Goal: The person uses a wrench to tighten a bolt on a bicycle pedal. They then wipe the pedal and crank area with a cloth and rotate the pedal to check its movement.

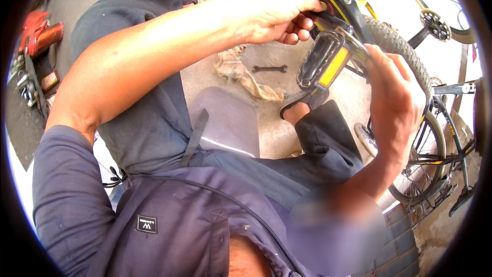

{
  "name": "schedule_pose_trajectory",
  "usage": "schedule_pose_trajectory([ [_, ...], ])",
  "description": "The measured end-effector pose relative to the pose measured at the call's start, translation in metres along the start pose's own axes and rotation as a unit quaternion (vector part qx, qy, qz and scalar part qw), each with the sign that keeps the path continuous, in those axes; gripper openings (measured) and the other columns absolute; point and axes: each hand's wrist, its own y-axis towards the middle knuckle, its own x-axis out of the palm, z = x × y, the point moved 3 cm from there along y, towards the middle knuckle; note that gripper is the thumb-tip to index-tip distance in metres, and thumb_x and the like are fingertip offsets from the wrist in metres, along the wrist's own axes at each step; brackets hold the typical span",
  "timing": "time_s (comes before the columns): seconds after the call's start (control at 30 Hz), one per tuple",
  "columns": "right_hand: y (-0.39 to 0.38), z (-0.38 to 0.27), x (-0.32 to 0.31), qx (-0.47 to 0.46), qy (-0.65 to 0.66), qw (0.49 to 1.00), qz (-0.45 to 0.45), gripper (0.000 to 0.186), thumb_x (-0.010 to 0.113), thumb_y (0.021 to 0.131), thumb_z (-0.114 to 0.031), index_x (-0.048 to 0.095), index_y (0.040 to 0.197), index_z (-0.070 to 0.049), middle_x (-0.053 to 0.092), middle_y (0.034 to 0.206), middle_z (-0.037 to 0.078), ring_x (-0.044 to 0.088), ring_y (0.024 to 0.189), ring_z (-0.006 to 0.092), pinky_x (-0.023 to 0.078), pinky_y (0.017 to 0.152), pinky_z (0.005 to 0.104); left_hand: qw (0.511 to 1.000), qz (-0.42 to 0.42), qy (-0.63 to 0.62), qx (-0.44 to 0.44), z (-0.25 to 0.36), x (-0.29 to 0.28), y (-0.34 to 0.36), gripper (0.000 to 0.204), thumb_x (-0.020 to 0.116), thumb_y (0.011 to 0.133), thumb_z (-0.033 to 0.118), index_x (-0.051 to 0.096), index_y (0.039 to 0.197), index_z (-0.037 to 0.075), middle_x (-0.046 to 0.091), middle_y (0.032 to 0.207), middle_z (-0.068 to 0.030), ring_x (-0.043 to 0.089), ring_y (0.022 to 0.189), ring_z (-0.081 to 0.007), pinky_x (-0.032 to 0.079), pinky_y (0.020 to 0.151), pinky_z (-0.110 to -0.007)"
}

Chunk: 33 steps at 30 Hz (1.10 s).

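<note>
Beside the chain guard [348, 0] of a yellow bicycle, my left hand [289, 18] has its fingers curled, thumb and fingertips on the dark crank arm [333, 22]. A black pedal [320, 59] with a yellow reflector hangs from that arm, just below those fingers. My right hand [394, 87] is closed at the pedal's right side, around something I cannot make out. On the concrete floor below lie an open-end wrench [269, 68] and a crumpled, stained cloth [230, 66].
A knobby tyre [384, 36] stands behind my right hand. More bicycle parts and a wheel [435, 169] are at the right. Red and metal tools [46, 38] lie on a dark mat at the far left. A grey seat-like object [223, 118] sits between my legs.
</note>
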Motion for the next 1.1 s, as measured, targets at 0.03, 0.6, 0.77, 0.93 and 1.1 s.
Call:
schedule_pose_trajectory([
  [0.03,0.0,-0.004,-0.001,-0.02,-0.004,1.0,0.001,0.023,0.061,0.079,0.001,0.066,0.101,-0.005,0.064,0.085,0.01,0.064,0.073,0.029,0.05,0.064,0.0355,1.0,-0.004,-0.002,-0.005,0.0,-0.001,0.001,0.022,0.059,0.093,0.033,0.062,0.09,0.011,0.051,0.064,0.0043,0.053,0.059,-0.0081,0.038,0.051,-0.021],
  [0.6,0.0,0.01,0.011,0.063,0.096,0.992,-0.044,0.02,0.062,0.083,-0.002,0.066,0.103,-0.002,0.065,0.087,0.014,0.064,0.077,0.0291,0.049,0.069,0.034,1.0,-0.015,-0.014,-0.007,0.001,-0.002,0.001,0.02,0.059,0.093,0.031,0.063,0.093,0.012,0.053,0.066,0.0038,0.054,0.059,-0.008,0.04,0.051,-0.02],
  [0.77,0.0,0.013,0.02,0.058,0.101,0.992,-0.043,0.02,0.062,0.084,-0.003,0.065,0.105,-0.003,0.065,0.09,0.014,0.064,0.078,0.0293,0.049,0.07,0.0342,1.0,-0.019,-0.019,-0.005,0.002,-0.003,0.0,0.019,0.06,0.093,0.031,0.063,0.093,0.012,0.053,0.065,0.0047,0.054,0.058,-0.0073,0.04,0.051,-0.02],
  [0.93,-0.003,0.015,0.031,0.088,0.134,0.986,-0.041,0.021,0.062,0.085,-0.002,0.065,0.106,-0.003,0.066,0.092,0.016,0.066,0.081,0.0295,0.05,0.072,0.0339,0.999,-0.025,-0.02,-0.012,0.002,-0.004,0.001,0.019,0.06,0.093,0.032,0.063,0.091,0.013,0.052,0.064,0.0061,0.053,0.057,-0.006,0.039,0.051,-0.019],
  [1.1,-0.002,0.019,0.047,0.105,0.147,0.982,-0.046,0.022,0.063,0.085,-0.004,0.065,0.107,-0.005,0.067,0.092,0.018,0.067,0.083,0.0288,0.051,0.074,0.0334,0.999,-0.03,-0.027,-0.018,0.002,-0.005,0.001,0.02,0.06,0.092,0.032,0.062,0.09,0.013,0.052,0.063,0.0064,0.053,0.057,-0.0053,0.039,0.051,-0.019],
])
